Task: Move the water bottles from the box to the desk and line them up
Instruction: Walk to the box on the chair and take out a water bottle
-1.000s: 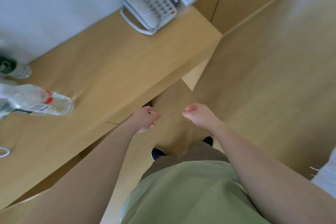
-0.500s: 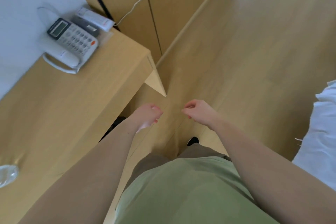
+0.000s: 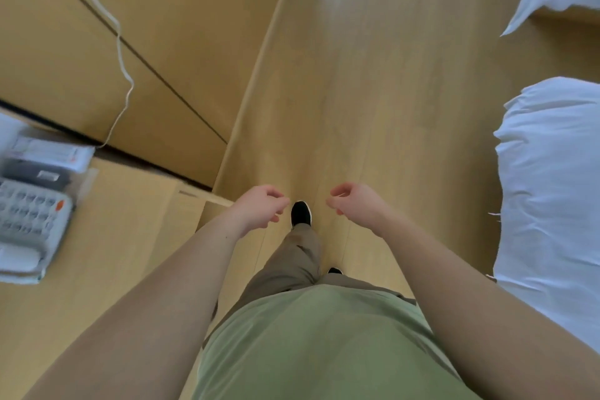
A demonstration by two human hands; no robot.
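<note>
My left hand (image 3: pixel 259 206) and my right hand (image 3: pixel 352 203) hang in front of me over the wooden floor, fingers loosely curled, holding nothing. The corner of the wooden desk (image 3: pixel 130 227) lies at the lower left, just beside my left forearm. No water bottle and no box is in view.
A white desk phone (image 3: pixel 29 221) with a white cord (image 3: pixel 121 52) sits on the desk at the far left. Wooden cabinet fronts (image 3: pixel 146 26) stand behind it. A bed with white bedding (image 3: pixel 552 188) fills the right side. A strip of wooden floor (image 3: pixel 373 91) runs ahead between them.
The view has swung to the right, away from the desk: the bottles on the desk have left the frame, the phone has slid to the left edge, and the bed has come in. Both hands stay empty.
</note>
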